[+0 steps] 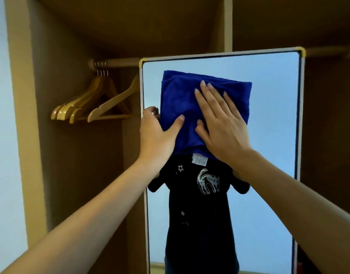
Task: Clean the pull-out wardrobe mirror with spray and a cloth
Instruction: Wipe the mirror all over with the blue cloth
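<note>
The tall pull-out mirror (273,119) stands out from the wardrobe, with a grey frame and yellow corner caps. A folded blue cloth (178,95) lies flat against its upper glass. My right hand (219,123) presses on the cloth with straight, spread fingers. My left hand (156,135) grips the mirror's left edge: its fingers curl round the frame and its thumb rests on the cloth's lower left part. The glass reflects a dark T-shirt with a cat print below the cloth. No spray bottle is in view.
Several wooden hangers (95,103) hang on a rail (118,63) in the wardrobe bay left of the mirror. A vertical wardrobe panel (227,22) rises behind the mirror, and another open bay (328,115) lies to the right.
</note>
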Tool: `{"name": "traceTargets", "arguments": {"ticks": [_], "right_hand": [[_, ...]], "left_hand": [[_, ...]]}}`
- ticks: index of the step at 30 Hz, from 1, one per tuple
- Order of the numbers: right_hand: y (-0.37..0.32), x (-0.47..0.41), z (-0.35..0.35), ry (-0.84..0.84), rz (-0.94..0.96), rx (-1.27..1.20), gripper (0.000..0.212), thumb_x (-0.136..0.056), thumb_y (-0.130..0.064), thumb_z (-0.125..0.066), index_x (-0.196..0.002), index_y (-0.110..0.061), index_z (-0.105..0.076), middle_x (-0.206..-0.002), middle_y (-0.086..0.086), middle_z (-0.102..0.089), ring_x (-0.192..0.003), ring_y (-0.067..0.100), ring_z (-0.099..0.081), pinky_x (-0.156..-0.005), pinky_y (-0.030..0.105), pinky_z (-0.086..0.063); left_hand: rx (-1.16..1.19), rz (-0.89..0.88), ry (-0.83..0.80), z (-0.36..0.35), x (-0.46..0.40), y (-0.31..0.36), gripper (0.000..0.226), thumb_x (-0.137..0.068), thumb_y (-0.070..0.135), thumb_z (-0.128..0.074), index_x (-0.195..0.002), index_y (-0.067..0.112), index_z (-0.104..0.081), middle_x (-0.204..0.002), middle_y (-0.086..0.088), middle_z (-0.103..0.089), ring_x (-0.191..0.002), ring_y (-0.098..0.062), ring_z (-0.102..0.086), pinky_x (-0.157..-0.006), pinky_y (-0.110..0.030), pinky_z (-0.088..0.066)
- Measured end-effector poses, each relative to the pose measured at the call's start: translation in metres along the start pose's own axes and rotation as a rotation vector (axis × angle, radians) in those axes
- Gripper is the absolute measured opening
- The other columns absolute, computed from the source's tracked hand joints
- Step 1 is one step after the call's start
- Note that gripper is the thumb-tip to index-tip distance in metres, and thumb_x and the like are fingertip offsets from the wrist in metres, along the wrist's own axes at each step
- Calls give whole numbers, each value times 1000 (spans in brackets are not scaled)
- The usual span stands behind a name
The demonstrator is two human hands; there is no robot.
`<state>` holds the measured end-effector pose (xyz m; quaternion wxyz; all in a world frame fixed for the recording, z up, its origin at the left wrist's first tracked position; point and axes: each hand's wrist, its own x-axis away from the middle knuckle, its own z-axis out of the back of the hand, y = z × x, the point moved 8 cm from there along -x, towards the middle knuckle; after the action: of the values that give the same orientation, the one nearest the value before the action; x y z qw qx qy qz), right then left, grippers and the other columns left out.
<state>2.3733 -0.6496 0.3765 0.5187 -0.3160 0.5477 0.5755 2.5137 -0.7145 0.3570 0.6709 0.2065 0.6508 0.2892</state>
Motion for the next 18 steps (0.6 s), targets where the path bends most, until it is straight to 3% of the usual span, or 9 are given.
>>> {"name": "traceTargets", "arguments": {"ticks": [5, 10, 12, 14, 16, 17, 18], "right_hand": [[-10, 17, 4, 3, -144, -107, 54, -97, -24, -41, -149, -12, -32, -159, 7, -22, -147, 20, -20, -121, 39, -13], [-23, 38, 21, -36, -352, -233, 51, -92, -29, -48, -143, -25, -45, -142, 4, -41, -121, 26, -35, -103, 42, -35], [-27, 45, 22, -116, -489, -532, 46, -92, -21, -52, -137, -28, -53, -129, -4, -51, -115, 17, -43, -101, 39, -40], [-30, 51, 24, -203, -748, -936, 38, -90, -21, -44, -116, -35, -67, -113, -9, -66, -105, 11, -60, -94, 38, -49], [-34, 60, 27, -253, -1027, -1299, 37, -91, -22, -39, -82, -26, -75, -83, -3, -73, -76, 12, -69, -71, 29, -55], [-39, 62, 28, -285, -1113, -1481, 39, -93, -27, -40, -73, -21, -74, -73, 0, -71, -64, 14, -67, -59, 23, -53], [-46, 62, 30, -317, -1159, -1645, 40, -94, -34, -43, -76, -16, -73, -71, 3, -70, -62, 15, -67, -54, 21, -51]], "left_hand": [[223, 72, -244, 0, 5, 11, 28, -78, 24, -80, -101, 18, -66, -96, 3, -72, -87, -10, -69, -82, -35, -59], [408, 82, -360, 0, 30, 25, 39, -78, 1, -73, -110, 18, -59, -96, -5, -71, -83, -16, -70, -71, -28, -59], [485, 82, -343, 4, 44, 31, 29, -79, -4, -68, -105, 8, -63, -94, -17, -69, -83, -26, -69, -70, -35, -58], [488, 43, -342, 4, 59, 35, 23, -80, -3, -65, -102, 4, -63, -90, -21, -67, -79, -27, -68, -66, -36, -56], [363, -80, -356, 2, 74, 46, 27, -81, 4, -64, -106, 13, -61, -88, -9, -67, -77, -13, -66, -64, -25, -55], [266, -155, -370, -1, 82, 50, 33, -81, 12, -63, -112, 19, -58, -93, -2, -66, -84, -9, -64, -72, -24, -54], [151, -222, -391, -6, 88, 52, 44, -79, 23, -59, -123, 23, -53, -101, 3, -63, -96, -9, -59, -82, -28, -52]]}}
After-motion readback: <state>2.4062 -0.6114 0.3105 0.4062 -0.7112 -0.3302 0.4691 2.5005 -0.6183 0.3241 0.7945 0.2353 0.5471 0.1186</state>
